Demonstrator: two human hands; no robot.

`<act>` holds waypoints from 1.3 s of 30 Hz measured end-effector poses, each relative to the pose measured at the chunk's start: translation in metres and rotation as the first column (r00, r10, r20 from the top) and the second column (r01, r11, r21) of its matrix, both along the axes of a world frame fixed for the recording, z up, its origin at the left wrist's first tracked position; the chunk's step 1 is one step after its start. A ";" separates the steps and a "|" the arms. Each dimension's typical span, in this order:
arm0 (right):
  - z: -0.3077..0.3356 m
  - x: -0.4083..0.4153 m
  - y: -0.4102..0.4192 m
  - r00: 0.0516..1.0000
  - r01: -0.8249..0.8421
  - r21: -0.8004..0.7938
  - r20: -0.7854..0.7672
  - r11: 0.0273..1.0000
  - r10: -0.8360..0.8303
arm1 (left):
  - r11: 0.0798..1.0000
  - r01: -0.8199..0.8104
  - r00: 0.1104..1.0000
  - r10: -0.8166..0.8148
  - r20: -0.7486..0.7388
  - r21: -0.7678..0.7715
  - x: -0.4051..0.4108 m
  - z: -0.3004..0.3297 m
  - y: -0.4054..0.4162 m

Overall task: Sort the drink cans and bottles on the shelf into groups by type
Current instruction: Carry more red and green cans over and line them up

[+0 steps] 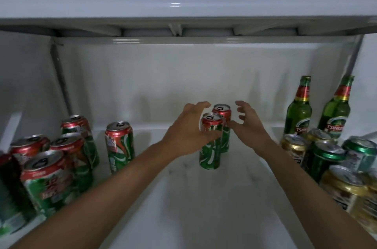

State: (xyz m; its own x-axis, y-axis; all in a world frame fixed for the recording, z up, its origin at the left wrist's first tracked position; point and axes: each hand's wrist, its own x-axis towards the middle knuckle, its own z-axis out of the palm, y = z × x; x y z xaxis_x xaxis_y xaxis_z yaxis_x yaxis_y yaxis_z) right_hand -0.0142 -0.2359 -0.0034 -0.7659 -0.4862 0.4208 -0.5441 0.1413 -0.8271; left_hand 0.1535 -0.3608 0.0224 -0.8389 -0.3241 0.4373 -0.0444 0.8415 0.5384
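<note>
1. Head view, looking down into the shelf (183, 197): my left hand (188, 132) is right up against the near red-and-green can (211, 142), fingers spread and arched over its top. It looks like it touches the side, but I can't tell if it's actually gripping yet.
2. My right hand (247, 126) is released, fingers loosely curled in the air just beside the rear can (223, 124), holding nothing.
3. Those two cans stand upright mid-shelf, one touching the other front to back, well apart from either pile.
4. Handling guess: thin aluminium, smooth and maybe slick if cold, and it dents if squeezed. I'd wrap the mid-body, not pinch the rim. If full they'll have some heft.
5. Matching red-and-green can group (61, 157) is on the left, so that's probably where these go.
6. On the right are the gold and dark green cans (330, 163), with two green glass bottles (318, 110) behind. Those break, so keep my elbows clear.
</note>
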 end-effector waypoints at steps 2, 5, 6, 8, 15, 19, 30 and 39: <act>0.006 -0.015 -0.011 0.994 -0.068 0.014 0.087 0.998 0.066 | 0.997 -0.004 1.000 0.006 -0.026 0.076 -0.015 -0.012 -0.001; 0.006 -0.033 -0.019 0.951 -0.193 -0.022 0.244 0.981 0.192 | 0.986 -0.011 0.999 0.019 -0.046 0.167 -0.031 -0.031 -0.001; 0.004 -0.038 -0.022 0.936 -0.227 -0.024 0.269 0.974 0.225 | 0.983 -0.016 0.998 0.028 -0.063 0.182 -0.034 -0.036 0.000; -0.002 -0.045 -0.025 0.920 -0.286 -0.005 0.277 0.958 0.276 | 0.982 -0.038 0.995 0.054 -0.088 0.183 -0.040 -0.045 0.004; -0.016 -0.056 -0.024 0.960 -0.243 -0.049 0.131 0.969 0.247 | 0.970 -0.075 0.977 0.119 -0.178 0.233 -0.053 -0.057 0.020; -0.010 -0.051 -0.019 0.987 -0.162 0.056 0.022 0.985 0.161 | 0.962 -0.141 0.962 0.188 -0.196 0.232 -0.049 -0.054 0.025; 0.028 0.016 0.026 0.981 -0.135 -0.088 -0.149 0.987 0.121 | 0.925 -0.317 0.885 0.368 -0.284 0.210 0.032 -0.027 0.030; 0.027 0.116 0.007 0.930 -0.346 -0.030 -0.145 0.938 0.338 | 0.895 -0.381 0.841 0.440 -0.314 0.232 0.130 -0.017 0.003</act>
